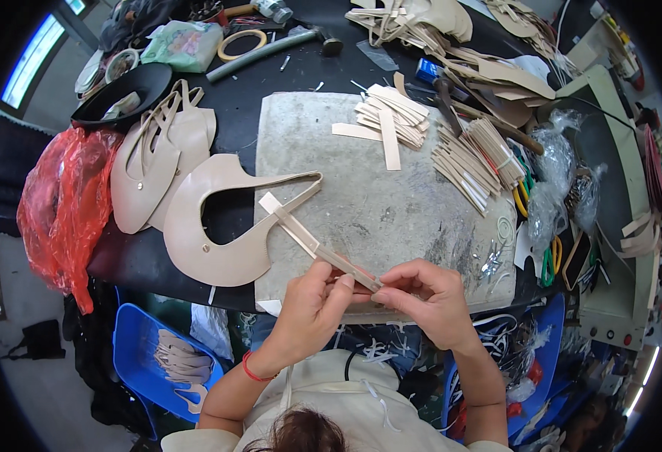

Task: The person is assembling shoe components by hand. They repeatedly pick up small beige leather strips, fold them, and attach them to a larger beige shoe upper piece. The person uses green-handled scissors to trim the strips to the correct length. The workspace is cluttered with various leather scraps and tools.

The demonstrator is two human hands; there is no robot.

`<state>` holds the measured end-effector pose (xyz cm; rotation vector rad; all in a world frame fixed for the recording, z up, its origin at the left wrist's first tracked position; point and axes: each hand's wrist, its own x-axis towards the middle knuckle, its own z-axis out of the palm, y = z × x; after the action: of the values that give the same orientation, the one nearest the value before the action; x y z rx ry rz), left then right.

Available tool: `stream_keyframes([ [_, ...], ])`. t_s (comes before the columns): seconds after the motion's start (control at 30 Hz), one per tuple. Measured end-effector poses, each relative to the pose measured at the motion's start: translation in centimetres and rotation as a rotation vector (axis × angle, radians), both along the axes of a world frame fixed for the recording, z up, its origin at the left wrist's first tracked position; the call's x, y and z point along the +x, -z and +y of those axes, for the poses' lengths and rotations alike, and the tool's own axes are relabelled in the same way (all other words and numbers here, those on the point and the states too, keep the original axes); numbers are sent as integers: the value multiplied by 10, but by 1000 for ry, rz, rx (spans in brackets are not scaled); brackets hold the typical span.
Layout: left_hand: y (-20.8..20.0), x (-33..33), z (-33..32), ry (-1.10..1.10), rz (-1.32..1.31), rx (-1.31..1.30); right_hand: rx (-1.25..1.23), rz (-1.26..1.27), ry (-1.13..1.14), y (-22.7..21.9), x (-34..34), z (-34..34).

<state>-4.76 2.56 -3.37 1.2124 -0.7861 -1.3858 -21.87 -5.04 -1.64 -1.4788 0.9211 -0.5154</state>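
Note:
Both hands pinch one narrow beige leather strap (298,235) near the front of the grey work board. My left hand (308,307) grips it between thumb and fingers. At the strap's near end, my right hand (427,298) closes its fingertips on it. The strap's far end crosses the thin arm of a curved beige shoe upper (191,260), which lies to the left, partly on the board (421,215). Whether strap and upper are joined I cannot tell. More beige uppers (148,167) overlap farther left. Loose beige strips (392,143) are piled at the board's far side.
Stacked strips (470,177), a hammer (496,129) and scissors (524,197) lie at right. Small metal pieces (491,260) sit on the board. Another hammer (263,56), a tape roll (242,45) and a red plastic bag (67,207) stand around. Below left is a blue bin (129,361).

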Motion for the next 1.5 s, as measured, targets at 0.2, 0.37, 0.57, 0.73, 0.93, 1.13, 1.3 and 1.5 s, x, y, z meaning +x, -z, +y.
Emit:
stream_keyframes([
  [0.2, -6, 1, 0, 9, -108, -44, 40, 34, 54, -1, 8, 1],
  [0.37, -2, 2, 4, -35, 99, -26, -77, 208, 58, -10, 12, 0],
  [0.57, -5, 13, -6, -75, 327, 54, 147, 121, 98, 2, -25, -9],
  [0.73, -6, 12, -6, -97, 253, 27, -522, 105, 67, -7, 1, -4],
  [0.93, -5, 8, -1, -173, 171, -55, -918, 108, 6, -12, 23, 4],
  [1.13, -12, 15, -2, -118, -392, -114, -994, 243, -70, -6, 32, 7],
  [1.3, -15, 90, -28, -266, -1295, 76, -699, 170, 108, -3, 22, 4],
  [1.5, -15, 84, -24, -521, -1067, -66, -92, 0, 277, 5, 15, 6],
])
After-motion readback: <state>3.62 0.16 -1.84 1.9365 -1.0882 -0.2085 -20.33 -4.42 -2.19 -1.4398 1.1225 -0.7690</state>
